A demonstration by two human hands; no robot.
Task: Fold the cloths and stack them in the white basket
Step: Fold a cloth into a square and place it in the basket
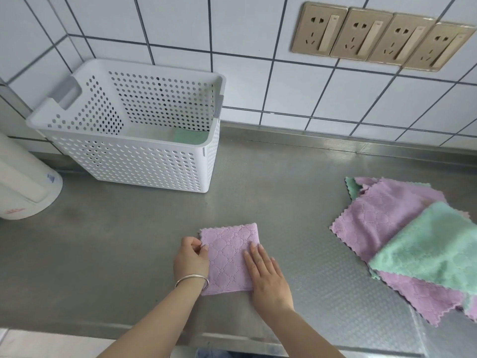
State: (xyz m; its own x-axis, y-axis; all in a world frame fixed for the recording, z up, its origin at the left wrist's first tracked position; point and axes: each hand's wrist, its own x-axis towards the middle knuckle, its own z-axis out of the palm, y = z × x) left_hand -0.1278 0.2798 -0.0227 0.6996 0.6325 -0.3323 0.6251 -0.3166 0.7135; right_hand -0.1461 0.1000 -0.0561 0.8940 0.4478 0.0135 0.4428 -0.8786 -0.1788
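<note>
- My left hand (191, 257) pinches the left edge of the folded purple cloth (227, 257) between thumb and fingertips, close to its upper left corner.
- A silver bangle (192, 279) sits on my left wrist.
- My right hand (265, 272) lies flat on the right side of the same cloth, fingers stretched out and together, palm pressing it down; it grips nothing.
- The folded purple cloth lies on the steel surface (129, 241) right in front of me, a small squarish packet with a zigzag edge on its left side.
- The white basket (144, 164) stands on the surface at the back left, against the tiled wall (245, 81), well apart from my hands.
- Inside the basket, a green cloth (191, 136) shows at the bottom near the right wall.
- To my right on the surface lies a loose pile of unfolded cloths (382, 218): purple ones spread out, with a green unfolded cloth (433, 244) lying across them.
- A white appliance (23, 184) stands at the far left of the surface, just beside the basket.
- Four gold wall sockets (379, 34) sit in a row on the tiles at upper right.
</note>
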